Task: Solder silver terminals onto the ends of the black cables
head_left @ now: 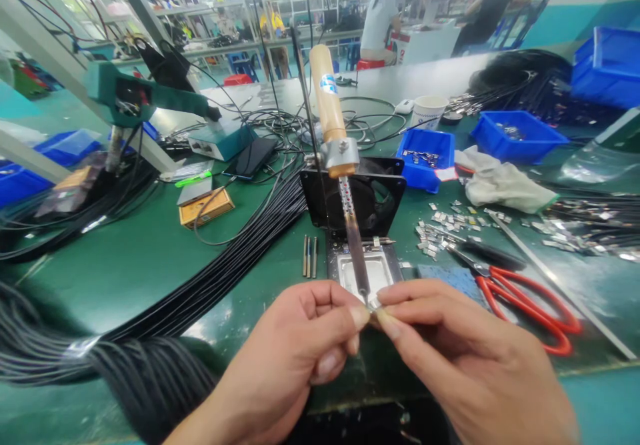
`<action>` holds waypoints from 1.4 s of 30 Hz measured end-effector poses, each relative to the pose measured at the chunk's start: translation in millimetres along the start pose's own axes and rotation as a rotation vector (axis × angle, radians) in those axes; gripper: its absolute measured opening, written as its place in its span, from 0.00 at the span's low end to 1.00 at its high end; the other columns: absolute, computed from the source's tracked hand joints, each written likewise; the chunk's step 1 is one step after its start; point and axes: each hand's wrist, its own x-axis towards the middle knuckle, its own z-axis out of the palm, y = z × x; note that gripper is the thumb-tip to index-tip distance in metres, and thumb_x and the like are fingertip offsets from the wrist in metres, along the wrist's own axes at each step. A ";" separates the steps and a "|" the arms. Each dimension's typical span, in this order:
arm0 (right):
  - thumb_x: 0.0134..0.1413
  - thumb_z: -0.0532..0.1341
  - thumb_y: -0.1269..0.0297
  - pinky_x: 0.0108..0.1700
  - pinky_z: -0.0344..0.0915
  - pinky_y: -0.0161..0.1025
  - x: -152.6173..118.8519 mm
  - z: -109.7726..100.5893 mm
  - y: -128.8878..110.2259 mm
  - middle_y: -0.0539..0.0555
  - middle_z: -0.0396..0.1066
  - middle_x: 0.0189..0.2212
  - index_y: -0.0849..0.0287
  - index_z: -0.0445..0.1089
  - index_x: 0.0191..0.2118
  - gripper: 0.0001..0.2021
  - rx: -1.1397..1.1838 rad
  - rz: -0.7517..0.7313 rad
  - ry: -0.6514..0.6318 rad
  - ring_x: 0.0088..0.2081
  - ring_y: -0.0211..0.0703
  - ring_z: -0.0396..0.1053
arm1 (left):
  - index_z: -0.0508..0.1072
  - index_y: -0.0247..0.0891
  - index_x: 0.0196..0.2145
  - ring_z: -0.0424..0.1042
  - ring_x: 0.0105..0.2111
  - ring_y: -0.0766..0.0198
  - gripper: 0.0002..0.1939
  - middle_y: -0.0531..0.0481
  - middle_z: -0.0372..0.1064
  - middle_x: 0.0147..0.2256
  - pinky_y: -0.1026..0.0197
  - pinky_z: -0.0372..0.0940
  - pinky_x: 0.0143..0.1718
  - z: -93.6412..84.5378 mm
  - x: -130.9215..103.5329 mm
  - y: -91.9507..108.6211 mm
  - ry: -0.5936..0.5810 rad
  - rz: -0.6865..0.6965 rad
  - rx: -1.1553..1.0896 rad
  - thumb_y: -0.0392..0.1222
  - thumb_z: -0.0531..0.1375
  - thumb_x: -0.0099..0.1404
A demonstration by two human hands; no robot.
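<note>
A soldering iron (pixel 329 98) with a wooden handle is clamped tip-down in front of me. Right under its tip, my right hand (pixel 450 345) pinches a small silvery metal connector (pixel 373 300) between thumb and fingers. My left hand (pixel 305 338) meets it from the other side, thumb and forefinger pressed together by the same piece; whatever they grip is hidden. Behind the fingertips lies a shallow metal tray (pixel 387 273). A square black fan (pixel 310 198) stands upright behind the iron.
A thick bundle of black cables (pixel 225 258) runs across the left. To the right lie red-handled scissors (pixel 530 305), scattered metal connectors (pixel 440 228) and a pale glove (pixel 510 185). Blue bins (pixel 520 155), a paper cup (pixel 429 108) and a phone (pixel 253 158) sit farther back.
</note>
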 end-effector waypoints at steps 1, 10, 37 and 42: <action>0.59 0.67 0.69 0.42 0.74 0.24 0.2 0.1 -0.2 0.42 0.79 0.42 0.45 0.77 0.36 0.08 0.000 0.000 -0.001 0.41 0.32 0.79 | 0.72 0.34 0.27 0.49 0.17 0.76 0.11 0.57 0.63 0.21 0.66 0.40 0.19 0.0 0.3 0.1 0.000 0.001 0.002 0.40 0.67 0.63; 0.58 0.68 0.69 0.41 0.75 0.24 1.4 -0.8 -0.7 0.44 0.79 0.41 0.47 0.77 0.35 0.07 -0.015 -0.011 -0.010 0.40 0.33 0.79 | 0.72 0.34 0.26 0.48 0.17 0.76 0.11 0.58 0.63 0.20 0.66 0.41 0.18 -1.4 0.9 -0.3 0.001 0.003 -0.013 0.40 0.67 0.63; 0.61 0.66 0.67 0.40 0.77 0.27 -5.4 -4.5 3.8 0.47 0.78 0.43 0.50 0.76 0.36 0.04 0.000 0.034 -0.080 0.37 0.36 0.81 | 0.73 0.34 0.29 0.52 0.19 0.74 0.12 0.56 0.65 0.22 0.68 0.44 0.20 -0.5 -0.8 -5.2 0.009 0.021 0.030 0.43 0.70 0.61; 0.61 0.66 0.67 0.38 0.78 0.28 -3.6 -2.5 3.3 0.47 0.78 0.42 0.50 0.76 0.36 0.04 0.004 0.024 -0.063 0.36 0.36 0.81 | 0.72 0.34 0.28 0.51 0.18 0.75 0.12 0.57 0.63 0.21 0.68 0.43 0.19 -0.5 -1.1 -4.1 0.002 0.014 0.008 0.42 0.69 0.61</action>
